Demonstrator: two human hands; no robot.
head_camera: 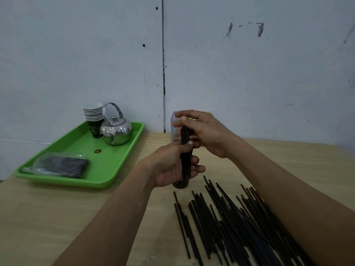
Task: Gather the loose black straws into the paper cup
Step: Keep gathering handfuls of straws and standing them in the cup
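Observation:
A small bundle of black straws (185, 150) stands upright at the table's middle, its lower ends in a dark paper cup (180, 184) that is mostly hidden behind my left hand. My left hand (171, 166) is wrapped around the bundle's middle. My right hand (203, 131) pinches the bundle's top between thumb and fingers. Many loose black straws (230, 223) lie in a fanned heap on the wooden table in front of the cup, partly under my right forearm.
A green tray (107, 169) at the left holds a stack of paper cups (93, 116), a steel kettle (116, 131) and a plastic-wrapped dark pack (61, 165). A clear container (175, 127) stands behind my hands against the grey wall.

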